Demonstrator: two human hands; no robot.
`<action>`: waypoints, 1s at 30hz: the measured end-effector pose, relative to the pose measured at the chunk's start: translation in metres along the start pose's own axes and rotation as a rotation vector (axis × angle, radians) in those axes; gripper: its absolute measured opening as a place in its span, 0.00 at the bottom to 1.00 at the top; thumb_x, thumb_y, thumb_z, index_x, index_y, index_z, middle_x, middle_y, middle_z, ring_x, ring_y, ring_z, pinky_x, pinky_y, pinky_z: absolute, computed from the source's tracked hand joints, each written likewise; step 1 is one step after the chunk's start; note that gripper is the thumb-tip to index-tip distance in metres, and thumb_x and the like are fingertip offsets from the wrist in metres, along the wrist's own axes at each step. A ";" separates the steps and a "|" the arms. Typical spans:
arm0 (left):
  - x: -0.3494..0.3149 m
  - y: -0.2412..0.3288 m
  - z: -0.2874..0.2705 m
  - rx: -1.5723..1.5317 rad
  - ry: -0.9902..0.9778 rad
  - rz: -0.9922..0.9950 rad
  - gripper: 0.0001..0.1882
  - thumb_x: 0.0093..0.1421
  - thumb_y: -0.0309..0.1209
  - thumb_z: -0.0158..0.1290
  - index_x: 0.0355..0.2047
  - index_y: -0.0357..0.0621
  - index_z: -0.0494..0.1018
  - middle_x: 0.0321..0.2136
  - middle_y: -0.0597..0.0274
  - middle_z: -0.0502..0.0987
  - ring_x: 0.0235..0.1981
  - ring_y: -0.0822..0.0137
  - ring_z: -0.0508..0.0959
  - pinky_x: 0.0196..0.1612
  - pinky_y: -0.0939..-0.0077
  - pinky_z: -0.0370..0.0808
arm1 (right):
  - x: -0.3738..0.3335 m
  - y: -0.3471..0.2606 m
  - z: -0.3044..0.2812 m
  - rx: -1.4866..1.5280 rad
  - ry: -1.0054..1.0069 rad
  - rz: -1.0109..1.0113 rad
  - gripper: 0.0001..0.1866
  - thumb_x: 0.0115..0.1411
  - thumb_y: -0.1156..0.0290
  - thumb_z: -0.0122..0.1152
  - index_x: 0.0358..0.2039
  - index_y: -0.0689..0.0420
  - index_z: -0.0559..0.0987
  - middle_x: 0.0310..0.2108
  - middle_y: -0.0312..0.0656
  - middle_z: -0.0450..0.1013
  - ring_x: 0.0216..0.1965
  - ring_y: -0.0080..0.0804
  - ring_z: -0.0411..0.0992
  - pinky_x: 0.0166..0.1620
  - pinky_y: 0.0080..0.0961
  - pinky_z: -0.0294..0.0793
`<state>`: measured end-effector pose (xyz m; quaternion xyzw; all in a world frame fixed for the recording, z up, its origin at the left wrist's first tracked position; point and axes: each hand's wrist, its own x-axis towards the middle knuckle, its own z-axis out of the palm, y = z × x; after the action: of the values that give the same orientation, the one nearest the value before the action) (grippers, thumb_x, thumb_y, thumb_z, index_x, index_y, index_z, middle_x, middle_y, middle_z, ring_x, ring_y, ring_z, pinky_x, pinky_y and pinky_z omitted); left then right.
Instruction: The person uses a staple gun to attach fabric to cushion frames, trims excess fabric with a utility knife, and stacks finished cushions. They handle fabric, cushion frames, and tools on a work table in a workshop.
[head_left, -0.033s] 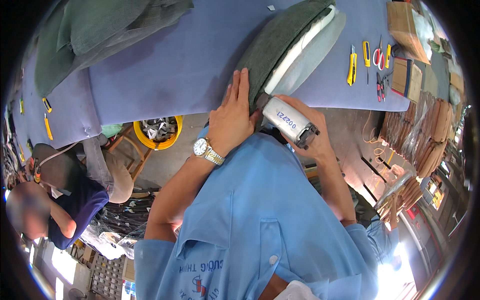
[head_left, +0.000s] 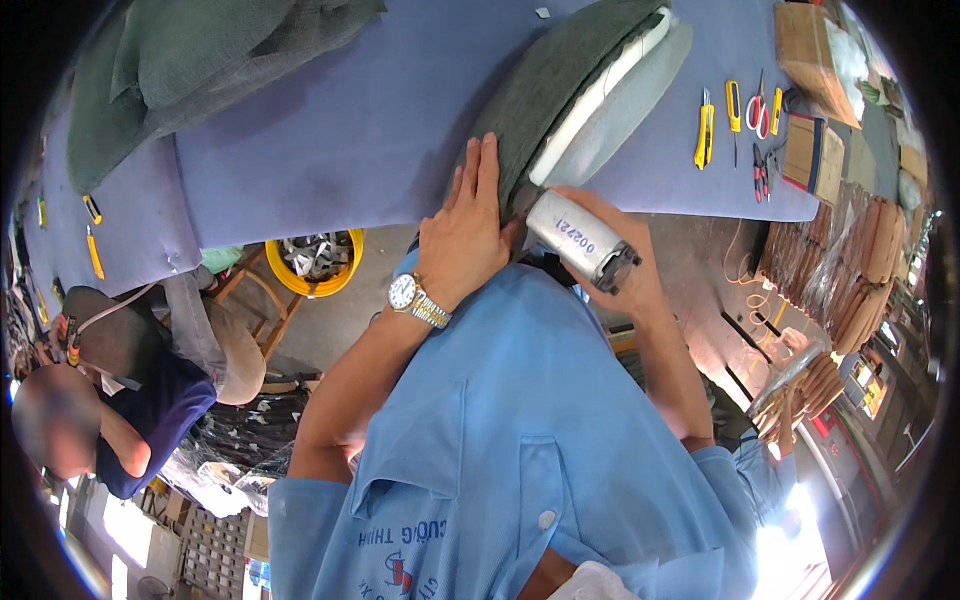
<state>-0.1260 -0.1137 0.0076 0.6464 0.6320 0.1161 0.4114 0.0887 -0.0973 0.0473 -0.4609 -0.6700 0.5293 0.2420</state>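
A dark green fabric-covered cushion [head_left: 560,85], curved and tilted, lies over the near edge of the blue-covered table. Along its right side, white padding [head_left: 602,95] shows between the green cover and a pale grey-green panel [head_left: 632,105]. My left hand [head_left: 465,225] rests with straight fingers on the cushion's near end; a metal-banded watch circles that wrist. Wrapped in my right hand [head_left: 630,245] is a silver staple gun [head_left: 575,235] with a dark rear cap. Its nose meets the cushion's near end by my left thumb; the exact contact point is hidden.
On the table [head_left: 320,150], more green fabric pieces [head_left: 220,60] lie at far left. Yellow cutters [head_left: 705,135], red-handled scissors [head_left: 757,115] and pliers [head_left: 762,178] lie at right. Below the edge stands a yellow bucket of scraps [head_left: 315,262]. Another person [head_left: 150,400] sits at left.
The rear end of the staple gun has shifted slightly upward in my right hand. My left hand and the cushion stay almost where they were.
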 end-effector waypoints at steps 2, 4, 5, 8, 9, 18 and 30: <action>0.000 0.000 0.006 0.003 0.044 0.015 0.53 0.58 0.34 0.62 0.75 0.43 0.41 0.73 0.38 0.54 0.65 0.38 0.69 0.47 0.49 0.82 | 0.002 0.003 -0.003 0.012 -0.018 0.010 0.31 0.52 0.76 0.67 0.59 0.61 0.76 0.49 0.48 0.81 0.47 0.34 0.82 0.51 0.27 0.79; 0.000 0.005 0.005 0.029 0.054 0.005 0.54 0.55 0.29 0.62 0.75 0.41 0.41 0.72 0.38 0.55 0.60 0.39 0.74 0.51 0.50 0.81 | 0.001 0.006 -0.005 -0.017 -0.019 0.003 0.30 0.53 0.76 0.67 0.59 0.61 0.76 0.49 0.48 0.80 0.47 0.34 0.81 0.50 0.27 0.78; 0.002 0.006 0.003 0.034 0.046 -0.007 0.54 0.55 0.30 0.62 0.75 0.42 0.41 0.72 0.39 0.56 0.61 0.39 0.73 0.51 0.50 0.81 | 0.000 0.009 -0.004 -0.052 -0.006 -0.009 0.30 0.53 0.76 0.67 0.59 0.62 0.76 0.50 0.49 0.80 0.47 0.35 0.81 0.51 0.27 0.78; 0.006 0.007 0.000 0.036 0.032 -0.024 0.54 0.56 0.32 0.63 0.76 0.43 0.42 0.72 0.39 0.55 0.63 0.40 0.71 0.48 0.51 0.82 | -0.002 0.013 -0.004 -0.098 0.015 -0.065 0.30 0.54 0.75 0.68 0.59 0.62 0.76 0.52 0.49 0.80 0.48 0.36 0.82 0.51 0.28 0.78; 0.006 0.005 0.002 0.027 0.032 -0.020 0.54 0.57 0.34 0.63 0.76 0.44 0.42 0.73 0.40 0.54 0.65 0.40 0.69 0.45 0.51 0.83 | -0.003 0.013 -0.004 -0.101 0.020 -0.083 0.30 0.54 0.74 0.68 0.59 0.63 0.76 0.52 0.49 0.80 0.48 0.36 0.82 0.51 0.28 0.78; 0.006 -0.002 0.015 0.021 0.078 0.006 0.55 0.55 0.33 0.64 0.76 0.46 0.42 0.73 0.42 0.53 0.67 0.40 0.67 0.42 0.50 0.84 | 0.001 0.009 -0.002 -0.040 -0.018 0.040 0.39 0.44 0.66 0.72 0.61 0.59 0.76 0.54 0.50 0.79 0.51 0.46 0.81 0.54 0.32 0.77; 0.004 -0.004 0.009 0.008 0.073 0.010 0.57 0.51 0.29 0.64 0.76 0.46 0.42 0.73 0.42 0.54 0.67 0.42 0.68 0.40 0.53 0.84 | -0.005 0.004 -0.001 -0.190 -0.070 -0.020 0.32 0.54 0.65 0.71 0.59 0.62 0.77 0.54 0.51 0.79 0.53 0.44 0.80 0.55 0.33 0.78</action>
<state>-0.1221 -0.1141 -0.0025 0.6464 0.6439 0.1394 0.3850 0.0938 -0.1011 0.0446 -0.4563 -0.7297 0.4767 0.1791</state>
